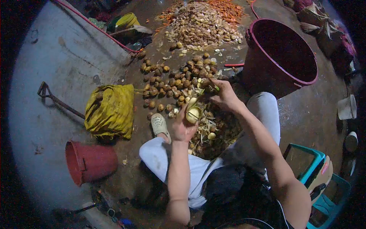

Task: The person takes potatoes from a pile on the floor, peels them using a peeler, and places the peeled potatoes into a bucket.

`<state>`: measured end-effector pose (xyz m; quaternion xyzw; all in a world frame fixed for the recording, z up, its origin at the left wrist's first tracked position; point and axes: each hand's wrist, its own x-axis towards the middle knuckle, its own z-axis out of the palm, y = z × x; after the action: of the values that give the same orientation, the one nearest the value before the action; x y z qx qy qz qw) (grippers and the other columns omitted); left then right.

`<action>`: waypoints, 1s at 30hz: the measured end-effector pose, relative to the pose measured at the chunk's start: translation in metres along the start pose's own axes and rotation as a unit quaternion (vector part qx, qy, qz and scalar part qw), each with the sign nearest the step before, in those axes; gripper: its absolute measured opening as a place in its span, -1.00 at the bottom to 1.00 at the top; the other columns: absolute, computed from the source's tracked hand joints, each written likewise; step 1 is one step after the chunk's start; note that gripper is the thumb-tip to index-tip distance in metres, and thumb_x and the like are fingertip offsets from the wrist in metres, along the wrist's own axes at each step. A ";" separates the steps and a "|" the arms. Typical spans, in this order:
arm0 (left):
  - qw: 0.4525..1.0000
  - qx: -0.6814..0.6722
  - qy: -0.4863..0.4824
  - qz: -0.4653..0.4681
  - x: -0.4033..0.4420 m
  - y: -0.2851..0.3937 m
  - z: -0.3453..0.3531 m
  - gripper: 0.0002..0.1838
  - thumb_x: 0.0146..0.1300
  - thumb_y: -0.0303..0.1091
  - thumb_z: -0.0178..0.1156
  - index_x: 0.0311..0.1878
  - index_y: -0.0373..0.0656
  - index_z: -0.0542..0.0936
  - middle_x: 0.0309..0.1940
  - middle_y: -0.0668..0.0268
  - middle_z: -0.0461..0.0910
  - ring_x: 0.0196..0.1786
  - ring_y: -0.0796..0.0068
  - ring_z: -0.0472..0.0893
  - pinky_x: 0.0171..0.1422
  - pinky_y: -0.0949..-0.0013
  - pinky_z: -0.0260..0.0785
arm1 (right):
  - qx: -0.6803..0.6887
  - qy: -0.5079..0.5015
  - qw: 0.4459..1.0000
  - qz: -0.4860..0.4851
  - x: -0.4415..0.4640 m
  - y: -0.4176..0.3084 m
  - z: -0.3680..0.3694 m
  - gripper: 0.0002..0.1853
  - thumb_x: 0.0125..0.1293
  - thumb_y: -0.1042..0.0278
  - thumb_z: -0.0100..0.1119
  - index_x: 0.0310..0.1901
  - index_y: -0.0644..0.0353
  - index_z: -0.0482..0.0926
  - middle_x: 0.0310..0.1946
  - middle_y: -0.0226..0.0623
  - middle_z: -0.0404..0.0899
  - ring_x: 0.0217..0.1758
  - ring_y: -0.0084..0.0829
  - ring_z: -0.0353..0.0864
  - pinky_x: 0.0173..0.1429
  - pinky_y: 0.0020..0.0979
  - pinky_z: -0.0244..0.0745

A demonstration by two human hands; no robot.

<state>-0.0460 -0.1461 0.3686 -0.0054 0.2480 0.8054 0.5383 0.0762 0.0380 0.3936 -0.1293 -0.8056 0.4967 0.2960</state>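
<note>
A pale, peeled round vegetable [194,114] sits in my left hand [184,128], whose fingers curl around it. Up and to the right, my right hand [225,94] is closed on a thin greenish tool or strip [211,88], too small to make out clearly. The two hands are apart. Brown unpeeled round vegetables [177,82] lie on the floor beyond them. Below and between my hands are peelings [208,124] and a few pale pieces.
A large dark red tub [263,72] stands at the upper right, a yellow sack [109,110] and a red bucket [95,162] at the left. Heaps of peelings [202,24] lie at the top. A teal plastic stool [328,202] is at the lower right.
</note>
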 end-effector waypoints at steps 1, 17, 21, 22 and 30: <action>0.994 0.057 -0.098 0.001 -0.003 0.005 0.002 -0.26 0.06 -0.24 0.33 0.30 -0.33 0.31 0.16 0.13 0.47 0.20 0.21 0.49 0.31 0.22 0.34 | 0.000 0.000 1.000 0.000 0.001 0.004 0.001 -0.33 -0.19 0.65 0.35 0.11 0.32 0.48 -0.01 -0.14 0.62 0.10 -0.43 0.56 0.28 -0.41 0.37; 0.956 0.212 -0.196 0.050 -0.013 0.005 -0.001 -0.04 -0.18 -0.26 0.53 0.31 -0.37 0.27 0.20 0.11 0.43 0.24 0.24 0.46 0.35 0.26 0.31 | -0.090 0.101 0.989 0.066 0.007 0.023 -0.027 -0.57 0.02 0.56 0.39 -0.02 0.31 0.53 -0.22 -0.33 0.64 -0.11 -0.58 0.53 0.09 -0.45 0.43; 0.971 0.155 -0.168 0.066 -0.010 0.006 0.001 -0.04 -0.13 -0.19 0.52 0.32 -0.38 0.26 0.23 0.06 0.41 0.25 0.18 0.46 0.35 0.23 0.33 | -0.035 0.051 0.998 0.015 0.012 0.004 -0.017 -0.54 0.01 0.39 0.48 -0.05 0.33 0.55 -0.23 -0.29 0.65 -0.11 -0.59 0.53 0.06 -0.43 0.45; 0.950 0.217 -0.200 0.103 -0.009 0.006 0.004 -0.06 -0.07 -0.14 0.51 0.32 -0.37 0.27 0.23 0.08 0.41 0.24 0.17 0.48 0.32 0.20 0.38 | 0.009 0.014 0.999 -0.034 0.007 -0.012 -0.008 -0.51 -0.01 0.33 0.51 -0.04 0.32 0.55 -0.22 -0.27 0.65 -0.10 -0.59 0.53 0.06 -0.42 0.45; 0.967 0.153 -0.183 0.087 -0.013 0.001 -0.013 -0.01 -0.17 -0.15 0.57 0.28 -0.40 0.27 0.13 0.10 0.47 0.17 0.23 0.51 0.28 0.22 0.38 | 0.016 0.062 0.995 0.073 0.018 0.010 -0.028 -0.61 0.10 0.58 0.33 -0.01 0.31 0.51 -0.32 -0.41 0.63 -0.21 -0.67 0.52 -0.11 -0.49 0.48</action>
<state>-0.0448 -0.1633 0.3618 0.2460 0.2646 0.7892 0.4967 0.0785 0.0723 0.4002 -0.2136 -0.7659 0.5213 0.3099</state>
